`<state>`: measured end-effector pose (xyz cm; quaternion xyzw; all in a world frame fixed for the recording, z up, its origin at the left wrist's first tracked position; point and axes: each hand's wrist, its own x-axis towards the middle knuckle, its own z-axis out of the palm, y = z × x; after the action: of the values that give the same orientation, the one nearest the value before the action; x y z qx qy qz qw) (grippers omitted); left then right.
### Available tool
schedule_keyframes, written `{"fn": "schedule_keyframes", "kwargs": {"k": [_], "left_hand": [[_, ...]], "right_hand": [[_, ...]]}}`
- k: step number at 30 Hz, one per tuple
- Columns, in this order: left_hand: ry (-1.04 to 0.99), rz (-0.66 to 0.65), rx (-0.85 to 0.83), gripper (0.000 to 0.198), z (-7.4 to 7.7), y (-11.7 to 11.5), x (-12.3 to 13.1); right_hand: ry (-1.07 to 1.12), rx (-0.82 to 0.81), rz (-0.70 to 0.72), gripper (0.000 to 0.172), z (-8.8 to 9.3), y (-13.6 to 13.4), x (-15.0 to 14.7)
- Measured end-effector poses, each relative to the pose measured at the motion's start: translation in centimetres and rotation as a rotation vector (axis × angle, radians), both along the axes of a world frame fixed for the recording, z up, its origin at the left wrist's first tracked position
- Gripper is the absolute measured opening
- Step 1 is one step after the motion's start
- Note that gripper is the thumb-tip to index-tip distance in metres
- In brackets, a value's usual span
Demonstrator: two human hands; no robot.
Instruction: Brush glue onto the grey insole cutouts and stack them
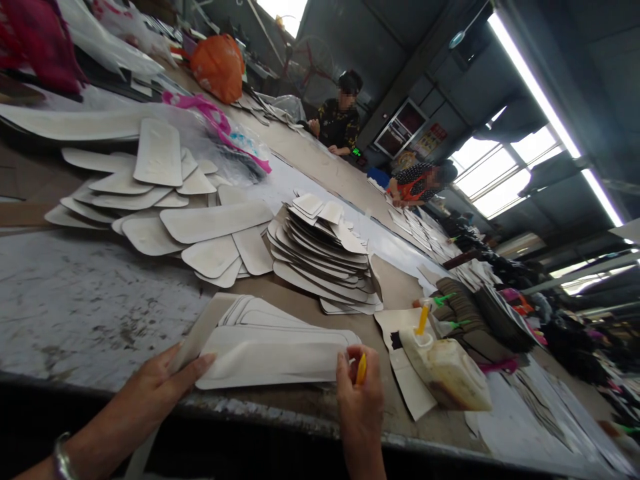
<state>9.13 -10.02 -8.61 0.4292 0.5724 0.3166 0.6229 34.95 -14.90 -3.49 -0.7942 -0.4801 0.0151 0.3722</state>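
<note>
A long cream panel [273,360] with rounded corners lies on top of a fanned pile of similar panels [255,313] near the table's front edge. My left hand [167,377] is closed on a narrow beige strip [207,320] that stands up at the pile's left end, with the thumb by the panel's left edge. At the panel's right end is my right hand [363,393], its fingers curled round a small yellow pointed tool [361,369]. Its fingertips are by the panel's corner, and whether they grip it I cannot tell.
A stained plastic glue bottle [450,373] with a yellow stick lies on a cream sheet at right. Behind are a stack of curved panels [325,260] and a loose heap [150,207]. Green-tipped bottles [453,325] lie by a dark stack. Two people work farther along the table.
</note>
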Motion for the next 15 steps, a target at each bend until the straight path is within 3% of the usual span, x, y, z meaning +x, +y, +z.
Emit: {"fn": "schedule_keyframes", "kwargs": {"k": [2,9,15], "left_hand": [[0.019,-0.002,0.016,0.041,-0.2,0.1,0.1],[0.047,0.042,0.083,0.045,-0.6,-0.1,0.7],[0.043,0.028,0.023,0.039,-0.3,0.0,0.6]], "right_hand": [[-0.064,0.015,-0.01,0.022,-0.2,0.2,-0.1],[-0.032,-0.238,-0.009,0.024,-1.9,0.8,0.9],[-0.01,-0.231,0.022,0.017,-1.8,1.1,1.5]]}}
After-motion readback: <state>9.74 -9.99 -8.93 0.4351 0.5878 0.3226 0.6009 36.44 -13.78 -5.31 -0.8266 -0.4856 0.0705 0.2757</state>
